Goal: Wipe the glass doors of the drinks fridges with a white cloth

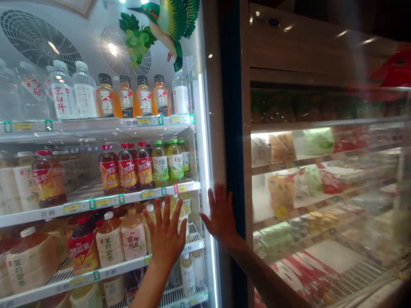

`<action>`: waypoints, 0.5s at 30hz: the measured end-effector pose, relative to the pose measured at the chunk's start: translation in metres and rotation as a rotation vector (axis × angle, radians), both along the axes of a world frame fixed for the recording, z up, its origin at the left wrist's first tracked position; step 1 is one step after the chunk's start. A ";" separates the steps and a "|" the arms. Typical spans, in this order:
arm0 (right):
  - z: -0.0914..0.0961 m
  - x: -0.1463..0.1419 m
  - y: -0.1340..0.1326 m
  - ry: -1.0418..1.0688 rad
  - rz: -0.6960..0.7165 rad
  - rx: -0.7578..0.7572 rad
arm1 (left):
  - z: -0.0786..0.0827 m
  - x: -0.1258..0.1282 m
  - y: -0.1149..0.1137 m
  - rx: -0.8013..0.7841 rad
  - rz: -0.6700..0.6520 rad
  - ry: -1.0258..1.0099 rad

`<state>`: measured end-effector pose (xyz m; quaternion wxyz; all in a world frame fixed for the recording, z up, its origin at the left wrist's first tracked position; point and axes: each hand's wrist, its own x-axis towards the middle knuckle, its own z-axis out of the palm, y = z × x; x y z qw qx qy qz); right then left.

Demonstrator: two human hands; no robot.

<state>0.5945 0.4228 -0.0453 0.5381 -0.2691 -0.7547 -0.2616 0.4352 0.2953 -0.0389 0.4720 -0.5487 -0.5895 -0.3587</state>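
Observation:
My left hand (166,237) lies flat with fingers spread against the glass door (96,141) of a drinks fridge, in front of the lower shelves. My right hand (221,214) is also open, its palm pressed on the door's right frame (213,128). Neither hand holds anything. Behind the glass stand red-capped tea bottles (126,169), green-capped tea bottles (168,162), orange drink bottles (135,97) and clear water bottles (69,94) on white wire shelves.
To the right is an open chiller (321,171) with shelves of packaged food, blurred. A dark vertical post (233,128) separates it from the fridge. A bird and grape decal (160,25) is stuck at the top of the fridge door.

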 end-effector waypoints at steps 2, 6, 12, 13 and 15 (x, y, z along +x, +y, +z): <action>0.024 0.006 0.006 0.051 -0.019 -0.024 | 0.000 0.000 0.001 0.009 -0.008 -0.007; 0.005 0.010 0.006 0.051 -0.018 -0.052 | 0.001 0.000 0.005 0.017 -0.012 -0.005; -0.021 0.003 0.000 0.000 -0.007 -0.017 | 0.001 0.002 0.001 -0.021 -0.028 -0.004; -0.005 0.000 -0.001 0.001 0.005 -0.014 | 0.002 0.003 -0.001 -0.028 -0.025 -0.010; 0.027 -0.008 -0.004 0.016 0.030 -0.010 | 0.006 0.001 -0.006 -0.032 -0.010 -0.016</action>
